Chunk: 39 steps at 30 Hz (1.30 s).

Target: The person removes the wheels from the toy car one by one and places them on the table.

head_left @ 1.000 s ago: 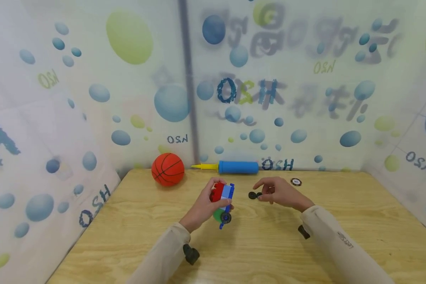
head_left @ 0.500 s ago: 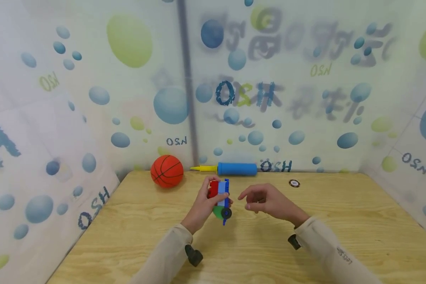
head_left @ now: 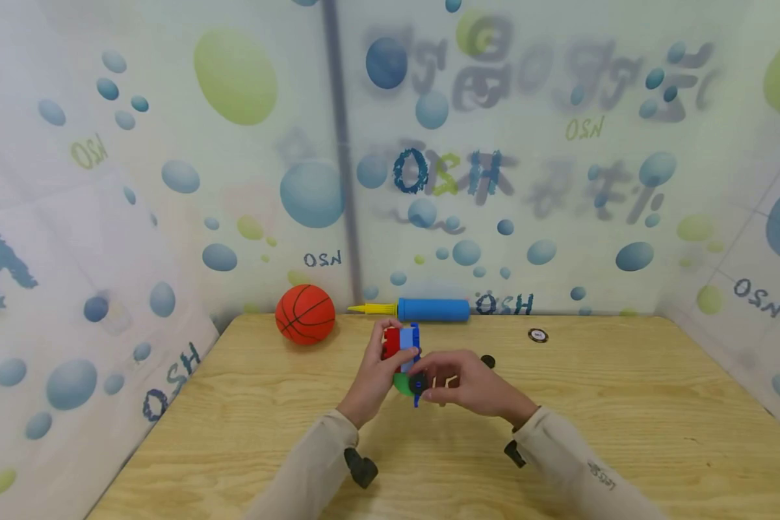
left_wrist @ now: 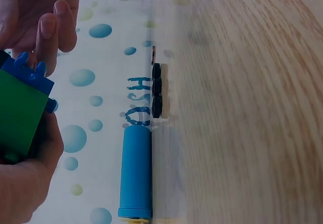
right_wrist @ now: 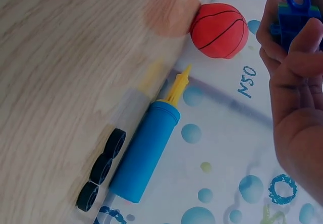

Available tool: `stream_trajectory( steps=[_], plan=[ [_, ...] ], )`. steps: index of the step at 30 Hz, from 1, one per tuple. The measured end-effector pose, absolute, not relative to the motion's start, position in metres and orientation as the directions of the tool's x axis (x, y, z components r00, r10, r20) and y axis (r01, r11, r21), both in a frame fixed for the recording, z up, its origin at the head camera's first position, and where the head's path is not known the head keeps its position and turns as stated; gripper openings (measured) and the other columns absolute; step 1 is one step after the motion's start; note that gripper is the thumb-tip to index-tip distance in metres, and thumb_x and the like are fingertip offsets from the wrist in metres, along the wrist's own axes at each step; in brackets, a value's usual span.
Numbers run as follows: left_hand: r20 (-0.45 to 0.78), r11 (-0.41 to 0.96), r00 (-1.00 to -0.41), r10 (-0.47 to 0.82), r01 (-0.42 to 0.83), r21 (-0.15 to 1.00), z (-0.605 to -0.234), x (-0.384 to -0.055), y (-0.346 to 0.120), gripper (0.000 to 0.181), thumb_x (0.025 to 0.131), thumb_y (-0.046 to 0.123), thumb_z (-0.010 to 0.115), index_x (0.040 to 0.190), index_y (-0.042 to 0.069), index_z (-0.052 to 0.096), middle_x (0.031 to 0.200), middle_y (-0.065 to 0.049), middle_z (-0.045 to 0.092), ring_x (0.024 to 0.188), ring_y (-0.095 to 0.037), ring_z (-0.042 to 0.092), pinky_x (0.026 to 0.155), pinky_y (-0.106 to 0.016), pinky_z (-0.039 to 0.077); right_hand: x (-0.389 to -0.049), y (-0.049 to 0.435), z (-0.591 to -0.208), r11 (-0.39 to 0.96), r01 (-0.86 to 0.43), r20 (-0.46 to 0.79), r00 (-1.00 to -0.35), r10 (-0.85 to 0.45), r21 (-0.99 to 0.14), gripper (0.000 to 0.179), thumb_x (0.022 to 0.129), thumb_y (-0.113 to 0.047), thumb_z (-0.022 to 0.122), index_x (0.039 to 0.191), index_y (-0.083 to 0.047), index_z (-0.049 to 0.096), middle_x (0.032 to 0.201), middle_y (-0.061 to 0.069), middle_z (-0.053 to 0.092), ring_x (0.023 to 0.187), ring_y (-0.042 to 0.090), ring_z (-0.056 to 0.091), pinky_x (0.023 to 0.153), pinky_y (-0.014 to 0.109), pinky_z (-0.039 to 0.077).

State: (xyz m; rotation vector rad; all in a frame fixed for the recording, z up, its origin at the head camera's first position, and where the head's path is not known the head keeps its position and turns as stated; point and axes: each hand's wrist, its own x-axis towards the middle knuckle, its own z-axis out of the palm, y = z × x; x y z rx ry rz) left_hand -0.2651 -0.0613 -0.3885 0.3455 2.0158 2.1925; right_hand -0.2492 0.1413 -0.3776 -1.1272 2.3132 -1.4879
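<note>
My left hand point(head_left: 373, 375) grips a toy vehicle built of blocks point(head_left: 407, 343), with red, light blue and green pieces on a blue base. A black wheel point(head_left: 418, 383) is mounted near the lower end of that base. The thumb and index finger of my right hand point(head_left: 471, 383) close around this wheel from the right. In the left wrist view the green block point(left_wrist: 20, 113) faces the camera. The right wrist view shows a blue hook-shaped end point(right_wrist: 299, 12) of the base past the fingers.
Three loose black wheels point(right_wrist: 101, 168) stand in a row on the wooden table point(head_left: 286, 448). Behind are a red basketball point(head_left: 305, 314) and a blue hand pump point(head_left: 433, 310) with a yellow nozzle. A round chip point(head_left: 538, 335) lies at the back right. Patterned curtains point(head_left: 526, 144) surround the table.
My right hand has moved left and toward me, from beside the loose wheels to the mounted wheel. My left hand still holds the toy vehicle, which has turned slightly.
</note>
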Motion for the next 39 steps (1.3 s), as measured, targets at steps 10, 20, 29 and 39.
stream_trajectory(
  steps=[10,20,29,39],
  plan=[
    [0.099,-0.076,-0.957,0.272,0.081,0.994,-0.389,-0.263,-0.058,0.041,0.101,0.016,0.057,0.134,0.023,0.034,0.141,-0.018,0.042,0.123,-0.033,0.049,0.092,-0.034,0.054,-0.248,0.133,-0.38,0.206,-0.482,0.225,-0.691,-0.687,-0.851,0.024,0.095,-0.011,0.068,0.118,-0.005,0.068,0.087,0.021,0.069,0.062,0.009,0.06,0.059,0.037,0.057],
    [0.123,0.029,-0.958,0.258,0.135,0.99,-0.399,-0.266,-0.05,0.041,0.101,0.019,0.06,0.133,0.026,0.035,0.141,-0.019,0.046,0.122,-0.033,0.052,0.094,-0.039,0.056,-0.243,0.128,-0.382,0.301,-0.484,0.219,-0.755,-0.618,-0.821,0.009,0.09,-0.008,0.073,0.099,-0.007,0.069,0.077,0.019,0.07,0.051,0.008,0.054,0.05,0.029,0.052],
    [0.147,0.054,-0.961,0.236,0.165,0.985,-0.41,-0.26,-0.042,0.044,0.099,0.016,0.063,0.133,0.018,0.036,0.136,-0.02,0.048,0.115,-0.03,0.055,0.091,-0.036,0.057,-0.239,0.128,-0.393,0.334,-0.464,0.214,-0.791,-0.573,-0.821,0.01,0.087,-0.009,0.077,0.092,-0.007,0.068,0.066,0.015,0.063,0.049,0.013,0.056,0.051,0.028,0.052],
    [0.167,0.082,-0.957,0.237,0.191,0.978,-0.406,-0.261,-0.031,0.043,0.099,0.019,0.063,0.134,0.022,0.038,0.136,-0.016,0.051,0.116,-0.028,0.055,0.093,-0.041,0.056,-0.236,0.136,-0.395,0.298,-0.505,0.286,-0.784,-0.552,-0.81,0.01,0.087,-0.009,0.076,0.092,-0.008,0.067,0.072,0.012,0.063,0.052,0.017,0.059,0.051,0.029,0.054]
  ],
)
